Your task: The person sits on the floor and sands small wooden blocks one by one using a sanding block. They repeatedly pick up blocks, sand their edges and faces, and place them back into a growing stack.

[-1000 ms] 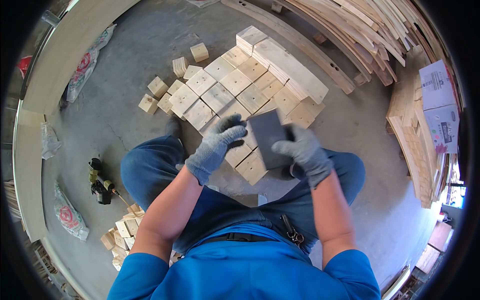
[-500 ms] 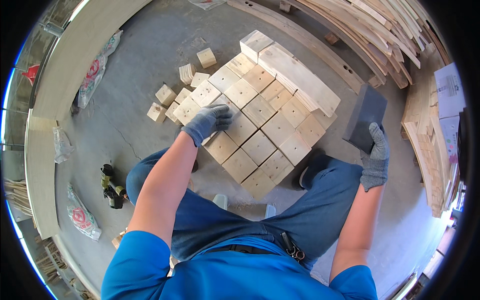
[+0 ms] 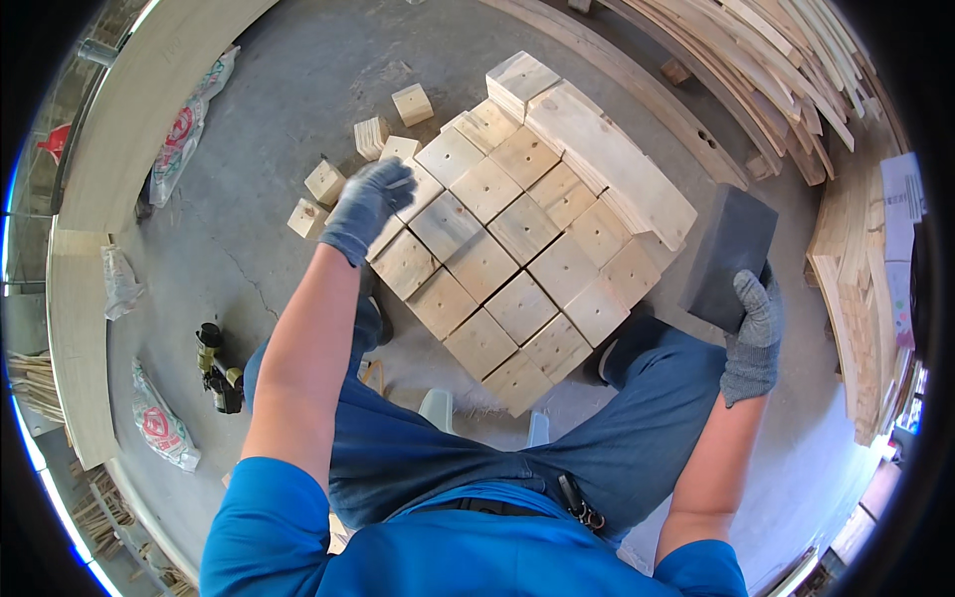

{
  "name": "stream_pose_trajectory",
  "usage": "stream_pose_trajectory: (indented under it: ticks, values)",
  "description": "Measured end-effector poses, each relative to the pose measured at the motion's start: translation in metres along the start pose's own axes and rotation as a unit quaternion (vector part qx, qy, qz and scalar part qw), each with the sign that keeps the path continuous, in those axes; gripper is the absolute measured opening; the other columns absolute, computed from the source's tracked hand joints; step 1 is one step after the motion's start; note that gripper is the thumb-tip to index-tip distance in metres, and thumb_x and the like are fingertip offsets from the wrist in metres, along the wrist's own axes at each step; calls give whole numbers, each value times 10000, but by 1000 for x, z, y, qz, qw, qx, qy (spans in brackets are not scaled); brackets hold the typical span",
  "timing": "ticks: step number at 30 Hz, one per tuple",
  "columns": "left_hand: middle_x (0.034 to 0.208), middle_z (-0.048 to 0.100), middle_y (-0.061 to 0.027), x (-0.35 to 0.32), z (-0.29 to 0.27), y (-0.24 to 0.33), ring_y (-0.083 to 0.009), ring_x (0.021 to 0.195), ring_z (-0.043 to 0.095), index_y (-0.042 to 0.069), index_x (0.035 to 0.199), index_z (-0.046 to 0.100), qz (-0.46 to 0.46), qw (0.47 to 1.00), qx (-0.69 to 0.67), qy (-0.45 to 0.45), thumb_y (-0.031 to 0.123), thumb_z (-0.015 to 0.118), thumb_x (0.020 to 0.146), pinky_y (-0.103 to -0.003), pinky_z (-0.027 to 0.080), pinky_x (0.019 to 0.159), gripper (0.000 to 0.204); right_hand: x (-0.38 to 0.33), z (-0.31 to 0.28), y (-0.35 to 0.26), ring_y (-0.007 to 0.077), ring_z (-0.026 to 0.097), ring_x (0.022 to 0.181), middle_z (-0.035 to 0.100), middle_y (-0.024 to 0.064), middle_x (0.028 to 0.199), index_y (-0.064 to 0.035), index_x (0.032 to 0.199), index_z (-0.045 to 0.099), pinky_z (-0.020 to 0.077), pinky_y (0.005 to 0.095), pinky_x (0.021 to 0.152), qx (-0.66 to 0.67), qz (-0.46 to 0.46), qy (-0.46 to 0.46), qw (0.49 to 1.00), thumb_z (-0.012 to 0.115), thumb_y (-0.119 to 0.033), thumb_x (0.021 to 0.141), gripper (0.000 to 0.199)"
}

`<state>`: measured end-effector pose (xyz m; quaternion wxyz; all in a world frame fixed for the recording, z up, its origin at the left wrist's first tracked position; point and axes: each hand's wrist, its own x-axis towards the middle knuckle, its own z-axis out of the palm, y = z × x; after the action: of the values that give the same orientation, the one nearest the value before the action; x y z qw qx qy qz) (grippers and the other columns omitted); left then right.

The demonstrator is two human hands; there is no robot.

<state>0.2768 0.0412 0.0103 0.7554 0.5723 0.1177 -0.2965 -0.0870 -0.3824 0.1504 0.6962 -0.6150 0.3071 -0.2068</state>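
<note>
Square-faced wooden blocks (image 3: 480,267), many with a small hole on top, stand packed together on the floor between my legs. My left hand (image 3: 368,207), in a grey glove, is above the left edge of this group. Its fingers are bent down over the blocks there, and what lies under the palm is hidden. My right hand (image 3: 753,333), also gloved, grips the near end of a dark grey rectangular slab (image 3: 731,257). The slab is held tilted, to the right of the blocks and apart from them.
Loose wooden blocks (image 3: 412,103) lie beyond my left hand. A long pale timber piece (image 3: 607,159) borders the group's far right side. Stacked planks (image 3: 736,60) lie at the far right. On the left are a power tool (image 3: 221,373), plastic bags (image 3: 164,418) and a long board (image 3: 85,348).
My left hand has moved left and away from me, from the middle of the block group to its left edge. My right hand still holds the dark slab.
</note>
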Motion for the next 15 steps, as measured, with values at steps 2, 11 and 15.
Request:
stream_pose_trajectory:
  ticks: [2, 11, 15]
  values:
    - [955, 743, -79, 0, 18, -13, -206, 864, 731, 78, 1061, 729, -41, 999, 18, -12, 189, 751, 1009, -365, 625, 785, 125, 0, 2, 2, 230, 694, 1119, 705, 132, 1274, 71, 1422, 586, 577, 355, 991, -15, 5, -2, 1000, 838, -220, 881, 664]
    - [963, 729, -49, 65, -47, 52, -171, 817, 685, 48, 1157, 702, 266, 916, 19, 300, 150, 823, 927, -329, 569, 735, 279, 1, 3, 5, 233, 676, 1190, 678, 126, 1343, 57, 1473, 555, 550, 354, 1059, -44, 0, -7, 999, 837, -269, 899, 718]
    - [1045, 758, -113, 53, -15, 27, -273, 902, 733, 35, 1164, 737, 129, 988, -47, 64, 179, 782, 982, -418, 628, 795, 236, -1, 20, -3, 236, 679, 1140, 696, 140, 1293, 81, 1438, 571, 534, 354, 1043, -56, 4, 10, 998, 864, -238, 824, 751]
